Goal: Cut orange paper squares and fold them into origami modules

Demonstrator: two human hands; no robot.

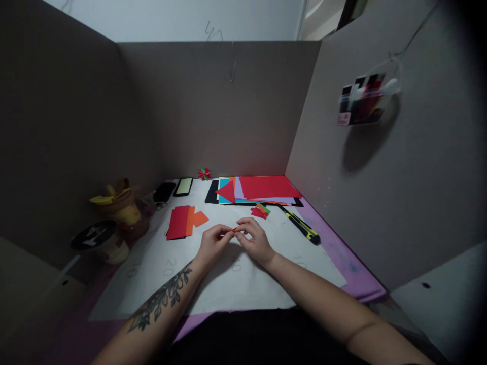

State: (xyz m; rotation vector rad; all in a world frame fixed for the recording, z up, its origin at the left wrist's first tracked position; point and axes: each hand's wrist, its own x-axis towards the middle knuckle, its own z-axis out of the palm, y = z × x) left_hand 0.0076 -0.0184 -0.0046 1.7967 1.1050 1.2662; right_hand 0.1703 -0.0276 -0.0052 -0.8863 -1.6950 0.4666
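My left hand (pixel 215 242) and my right hand (pixel 255 240) meet over the middle of the white sheet (pixel 213 294). Between their fingertips they pinch a tiny folded piece of red paper (pixel 235 230), mostly covered by the fingers. Both hands are closed on it. Just beyond my right hand lie small red paper pieces (pixel 259 213) with orange and green strips (pixel 263 208). To the left of my left hand are red paper rectangles (pixel 178 223), overlapping orange paper (pixel 200 218).
Coloured sheets (pixel 270 187) are stacked at the back. A yellow-and-black box cutter (pixel 303 228) lies right. A red-green paper star (pixel 204 174), a phone (pixel 183 186), a tool-filled pot (pixel 124 210) and a black-lidded tub (pixel 101 241) stand or lie left. Grey walls (pixel 213 101) enclose the table.
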